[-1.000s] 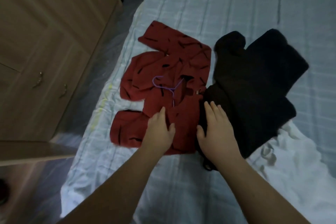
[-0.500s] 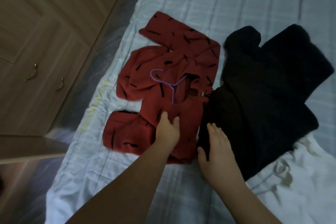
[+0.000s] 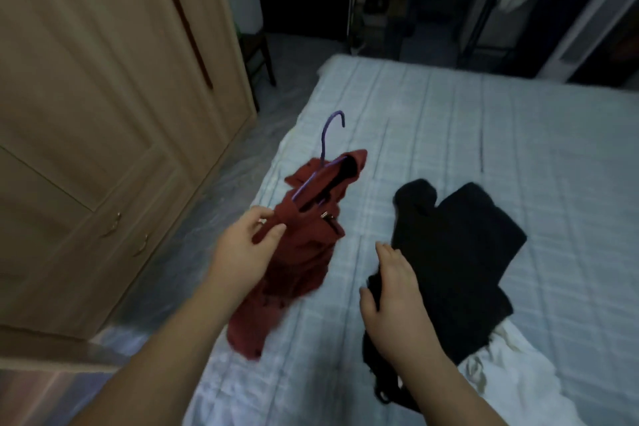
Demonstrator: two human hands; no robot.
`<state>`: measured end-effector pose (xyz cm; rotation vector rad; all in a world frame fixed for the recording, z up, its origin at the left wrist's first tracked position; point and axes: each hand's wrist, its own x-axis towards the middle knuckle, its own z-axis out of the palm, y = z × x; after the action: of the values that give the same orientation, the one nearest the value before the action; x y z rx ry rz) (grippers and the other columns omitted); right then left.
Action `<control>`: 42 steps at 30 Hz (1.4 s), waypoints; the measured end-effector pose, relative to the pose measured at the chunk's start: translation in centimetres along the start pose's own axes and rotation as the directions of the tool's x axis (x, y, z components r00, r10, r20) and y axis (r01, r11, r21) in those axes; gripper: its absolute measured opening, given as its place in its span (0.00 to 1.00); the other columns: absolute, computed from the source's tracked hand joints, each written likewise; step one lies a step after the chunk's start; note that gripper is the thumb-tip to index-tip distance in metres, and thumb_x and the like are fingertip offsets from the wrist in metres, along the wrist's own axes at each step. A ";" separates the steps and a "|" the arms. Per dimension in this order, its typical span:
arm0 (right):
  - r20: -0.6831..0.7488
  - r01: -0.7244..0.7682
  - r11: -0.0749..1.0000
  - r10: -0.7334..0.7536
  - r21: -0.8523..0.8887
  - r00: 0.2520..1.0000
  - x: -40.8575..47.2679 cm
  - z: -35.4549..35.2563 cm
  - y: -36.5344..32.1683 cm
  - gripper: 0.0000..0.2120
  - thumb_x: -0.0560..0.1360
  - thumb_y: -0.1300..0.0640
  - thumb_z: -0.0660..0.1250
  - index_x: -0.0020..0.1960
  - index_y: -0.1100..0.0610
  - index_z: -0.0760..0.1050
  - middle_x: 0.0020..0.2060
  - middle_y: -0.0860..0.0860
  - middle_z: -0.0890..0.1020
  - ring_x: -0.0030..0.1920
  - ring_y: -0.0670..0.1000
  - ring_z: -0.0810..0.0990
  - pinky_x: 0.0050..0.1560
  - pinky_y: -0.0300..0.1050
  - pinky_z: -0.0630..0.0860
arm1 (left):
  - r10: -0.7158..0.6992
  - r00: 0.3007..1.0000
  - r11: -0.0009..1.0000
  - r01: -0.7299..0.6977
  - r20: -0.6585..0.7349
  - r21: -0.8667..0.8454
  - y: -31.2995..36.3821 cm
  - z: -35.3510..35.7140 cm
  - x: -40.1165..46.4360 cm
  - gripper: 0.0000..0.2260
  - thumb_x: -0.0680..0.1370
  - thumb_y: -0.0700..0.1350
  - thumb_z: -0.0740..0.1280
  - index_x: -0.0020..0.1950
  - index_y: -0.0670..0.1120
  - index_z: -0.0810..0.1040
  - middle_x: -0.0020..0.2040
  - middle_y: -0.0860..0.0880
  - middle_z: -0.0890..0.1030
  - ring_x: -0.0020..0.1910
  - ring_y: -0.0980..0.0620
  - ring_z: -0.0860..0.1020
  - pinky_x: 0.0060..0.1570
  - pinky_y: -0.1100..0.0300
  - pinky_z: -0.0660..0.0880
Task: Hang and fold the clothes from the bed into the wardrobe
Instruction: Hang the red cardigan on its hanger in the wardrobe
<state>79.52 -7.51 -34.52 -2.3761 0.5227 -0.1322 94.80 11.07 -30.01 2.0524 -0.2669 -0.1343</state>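
Observation:
My left hand (image 3: 246, 245) grips a red garment (image 3: 297, 266) with black marks, lifted off the bed and hanging in folds. A purple hanger (image 3: 325, 145) sits inside the garment's neck, its hook pointing up. My right hand (image 3: 397, 290) rests with fingers spread on the near edge of a black fluffy garment (image 3: 460, 245), which lies flat on the pale blue striped bed (image 3: 449, 121). The wooden wardrobe (image 3: 103, 97) stands to the left, its doors closed.
A white cloth (image 3: 511, 377) lies on the bed at the lower right, partly under the black garment. A narrow strip of floor (image 3: 221, 190) separates bed and wardrobe. A dark chair (image 3: 257, 55) stands past the wardrobe, and dark shelving fills the back.
My left hand has grasped the red garment and raised it off the bed with the hanger. My view has tilted up, showing the room. My right hand stays on the black garment.

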 end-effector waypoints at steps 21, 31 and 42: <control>-0.633 0.234 0.916 -0.395 -0.325 0.665 2.4 -32.3 -22.3 0.23 0.81 0.58 0.56 0.75 0.51 0.66 0.73 0.49 0.70 0.75 0.52 0.63 0.77 0.59 0.47 | 0.646 0.739 0.729 -0.672 -0.191 -0.134 28.4 -23.2 -0.2 0.11 0.77 0.38 0.71 0.43 0.55 0.83 0.39 0.51 0.85 0.37 0.57 0.80 0.40 0.64 0.75; -0.637 0.225 0.780 -0.613 -0.584 0.468 -1.2 -37.4 -22.1 0.05 0.80 0.54 0.61 0.50 0.52 0.76 0.41 0.47 0.81 0.40 0.54 0.80 0.38 0.49 0.75 | 0.777 0.624 0.629 -0.777 -0.085 0.043 33.0 -20.5 -0.8 0.05 0.79 0.42 0.69 0.46 0.52 0.81 0.40 0.50 0.83 0.42 0.49 0.81 0.43 0.57 0.75; -0.224 0.395 0.763 -0.562 -0.511 0.796 -4.0 -40.9 -22.2 0.05 0.80 0.44 0.60 0.55 0.41 0.69 0.41 0.45 0.82 0.43 0.50 0.81 0.45 0.51 0.78 | 0.837 0.535 0.417 -0.759 0.114 0.500 35.6 -22.1 -2.3 0.13 0.78 0.59 0.53 0.61 0.64 0.70 0.53 0.58 0.81 0.50 0.51 0.81 0.49 0.51 0.78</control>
<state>73.79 -15.80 11.14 -2.9138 0.0692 -0.7890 92.49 14.20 11.76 2.1719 -1.2933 0.7891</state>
